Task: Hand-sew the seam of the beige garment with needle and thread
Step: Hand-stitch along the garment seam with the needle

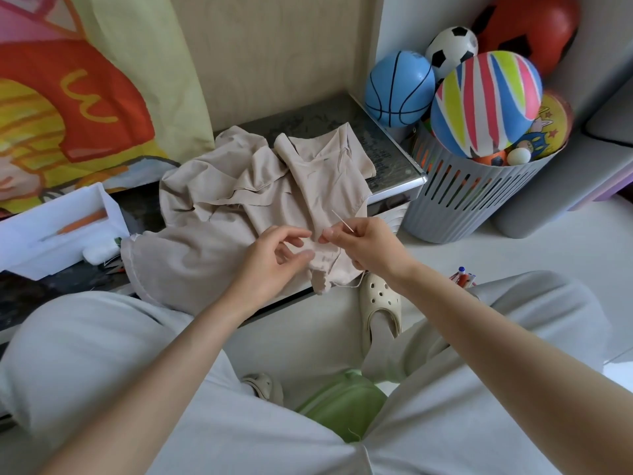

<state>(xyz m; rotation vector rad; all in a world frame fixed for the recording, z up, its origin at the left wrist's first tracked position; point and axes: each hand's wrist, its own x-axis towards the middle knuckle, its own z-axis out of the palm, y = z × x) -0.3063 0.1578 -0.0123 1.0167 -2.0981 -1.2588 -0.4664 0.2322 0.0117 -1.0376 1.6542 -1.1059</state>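
The beige garment (239, 197) lies crumpled on a low dark table (390, 156), one strap-like part hanging over the front edge. My left hand (270, 262) pinches that hanging part near its seam, between thumb and fingers. My right hand (366, 245) sits just to the right, fingers closed on a thin needle (342, 221) that points up and left, away from the cloth. A pale thread (352, 284) loops below the fabric's lower end.
A white box (58, 224) with an orange tool stands at the table's left. A grey slatted basket (472, 197) full of balls is at the right. My knees, a cream clog (380, 306) and a green stool (342, 402) lie below the table edge.
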